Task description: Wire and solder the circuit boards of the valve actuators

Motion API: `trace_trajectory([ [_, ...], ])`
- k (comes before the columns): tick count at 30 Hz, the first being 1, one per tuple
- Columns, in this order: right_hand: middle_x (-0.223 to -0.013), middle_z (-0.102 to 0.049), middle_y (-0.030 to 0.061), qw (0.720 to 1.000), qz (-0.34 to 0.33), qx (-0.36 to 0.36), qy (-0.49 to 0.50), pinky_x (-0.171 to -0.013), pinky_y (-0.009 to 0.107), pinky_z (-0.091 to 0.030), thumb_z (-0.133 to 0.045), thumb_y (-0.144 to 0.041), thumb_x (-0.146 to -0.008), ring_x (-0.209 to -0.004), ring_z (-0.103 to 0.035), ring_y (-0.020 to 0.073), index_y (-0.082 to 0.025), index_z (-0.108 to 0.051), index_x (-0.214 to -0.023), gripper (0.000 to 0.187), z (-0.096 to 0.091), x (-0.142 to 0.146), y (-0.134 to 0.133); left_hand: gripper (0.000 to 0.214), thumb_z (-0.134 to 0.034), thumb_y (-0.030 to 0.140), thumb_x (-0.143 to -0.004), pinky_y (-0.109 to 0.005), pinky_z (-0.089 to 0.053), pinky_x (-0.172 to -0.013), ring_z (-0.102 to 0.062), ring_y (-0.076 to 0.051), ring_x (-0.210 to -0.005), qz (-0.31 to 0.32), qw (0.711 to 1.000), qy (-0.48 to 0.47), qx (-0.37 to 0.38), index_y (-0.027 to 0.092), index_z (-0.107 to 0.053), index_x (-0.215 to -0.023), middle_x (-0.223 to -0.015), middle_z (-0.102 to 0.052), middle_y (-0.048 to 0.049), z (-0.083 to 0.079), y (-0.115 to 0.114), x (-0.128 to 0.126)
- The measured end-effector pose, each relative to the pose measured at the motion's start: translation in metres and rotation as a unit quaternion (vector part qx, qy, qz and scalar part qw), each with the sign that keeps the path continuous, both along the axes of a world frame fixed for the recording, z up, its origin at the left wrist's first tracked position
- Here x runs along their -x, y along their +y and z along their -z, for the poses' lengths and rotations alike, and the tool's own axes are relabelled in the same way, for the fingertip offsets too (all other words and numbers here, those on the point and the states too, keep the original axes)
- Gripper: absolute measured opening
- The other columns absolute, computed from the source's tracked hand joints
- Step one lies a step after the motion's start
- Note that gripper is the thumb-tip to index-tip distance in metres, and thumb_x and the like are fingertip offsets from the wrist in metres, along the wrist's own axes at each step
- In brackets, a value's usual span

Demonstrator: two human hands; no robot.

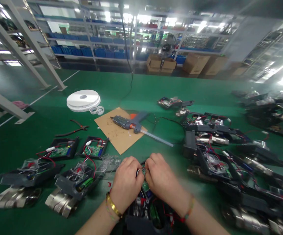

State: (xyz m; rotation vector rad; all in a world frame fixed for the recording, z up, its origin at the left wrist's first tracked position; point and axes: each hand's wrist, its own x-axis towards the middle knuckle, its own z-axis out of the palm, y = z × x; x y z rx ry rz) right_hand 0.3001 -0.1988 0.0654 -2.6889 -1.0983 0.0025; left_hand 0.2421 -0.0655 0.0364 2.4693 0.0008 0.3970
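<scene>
My left hand (128, 179) and my right hand (162, 174) meet over a dark plastic housing with a green circuit board (145, 186). Both have their fingers bent and closed at the board's far end. A thin looped wire (139, 171) shows by my left thumb; whatever the fingertips pinch is hidden by the fingers. Nearer to me, the lower dark housing (143, 223) of the same unit holds a green part and red wires. Left of my left hand lie clear plastic pieces (108, 164) and a similar opened unit (77, 179) with a metal valve body (61, 202).
A glue gun (129, 124) with a long glue stick rests on a cardboard sheet (120, 145). Pliers (72, 128) and white tape rolls (83, 99) lie left. Many opened units (214, 160) crowd the right side. A dark cable (169, 119) crosses behind my hands.
</scene>
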Motion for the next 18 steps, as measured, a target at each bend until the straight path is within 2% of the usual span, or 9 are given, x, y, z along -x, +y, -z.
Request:
trace_trajectory([
  [9,-0.086,-0.057,0.0093,0.999,-0.017,-0.032,0.032,-0.075,0.037,-0.039,-0.053,-0.003,-0.081,-0.085,-0.048,0.0248,-0.015,-0.058,-0.078,0.013,0.003,-0.004,-0.004,0.017,-0.053,0.002,-0.082,-0.038,-0.044,-0.076,-0.054,-0.022,-0.083,-0.006,1.000,-0.010,-0.017,0.017,-0.056,-0.075,-0.081,-0.057,-0.0030,-0.001,-0.001,0.000],
  [18,-0.086,-0.054,0.0066,0.985,-0.016,-0.122,0.120,-0.079,0.037,-0.038,-0.049,-0.003,-0.083,-0.087,-0.048,0.0238,-0.017,-0.053,-0.076,0.016,0.003,-0.008,-0.012,0.018,-0.052,0.002,-0.080,-0.037,-0.043,-0.075,-0.054,-0.022,-0.082,-0.016,1.000,-0.011,-0.020,0.019,-0.055,-0.073,-0.080,-0.057,-0.0027,-0.001,-0.002,0.000],
])
